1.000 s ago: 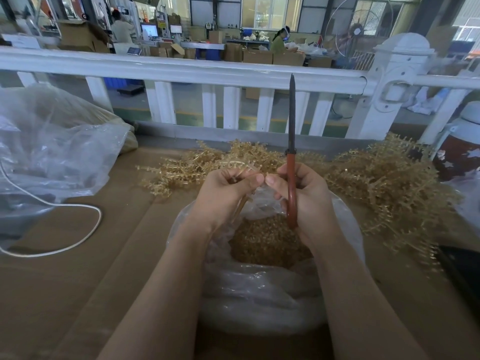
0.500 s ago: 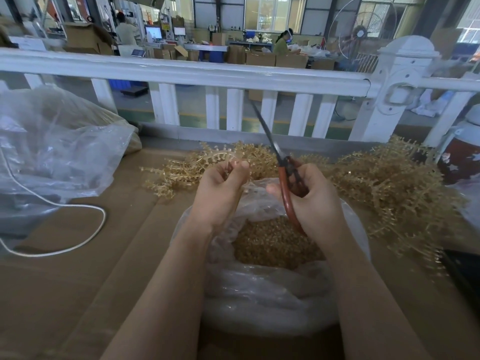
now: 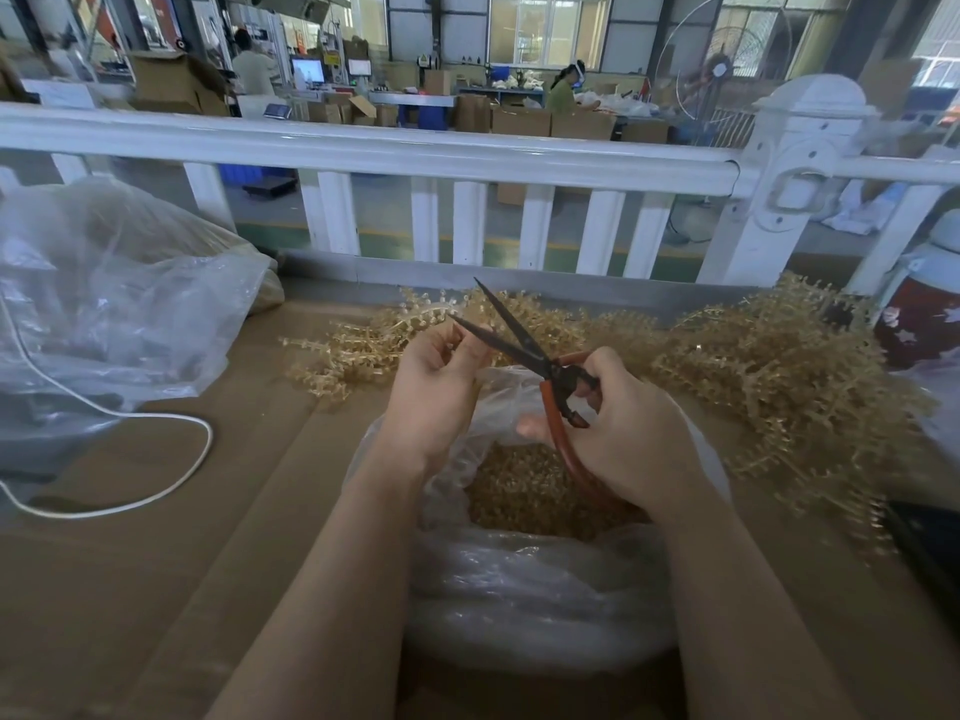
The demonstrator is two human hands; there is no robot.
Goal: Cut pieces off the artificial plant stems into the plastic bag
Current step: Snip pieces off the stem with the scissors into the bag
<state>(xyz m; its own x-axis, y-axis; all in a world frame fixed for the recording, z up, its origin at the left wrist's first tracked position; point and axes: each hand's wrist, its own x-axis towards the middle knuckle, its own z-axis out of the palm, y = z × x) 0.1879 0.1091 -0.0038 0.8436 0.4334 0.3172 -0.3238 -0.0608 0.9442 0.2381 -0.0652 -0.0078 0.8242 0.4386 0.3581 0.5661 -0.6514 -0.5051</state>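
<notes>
Scissors (image 3: 524,345): orange-handled, gripped in right hand (image 3: 623,439); blades now spread in a V and tilted left toward the left hand, where a second ago shut and pointing straight up at the railing (image 3: 363,153). Left hand (image 3: 436,387): curled closed, fingertips pinched together at the lower blade's tip; probably pinching a thin stem, though too small and blurred to confirm. Plastic bag (image 3: 545,579): clear, mouth open, on the counter (image 3: 156,563) directly under both hands, already holding a heap of golden cut pieces (image 3: 530,496). Artificial plant stems (image 3: 779,376): golden, piled loose along the far side of the counter, just beyond the bag, spreading right. Second clear bag (image 3: 114,304) and white cord (image 3: 130,459): left of the work, untouched. Reading of the change: tool swung from rest into cutting position, so next snip judged imminent; pieces should drop into the bag if the cut stays above its mouth.
</notes>
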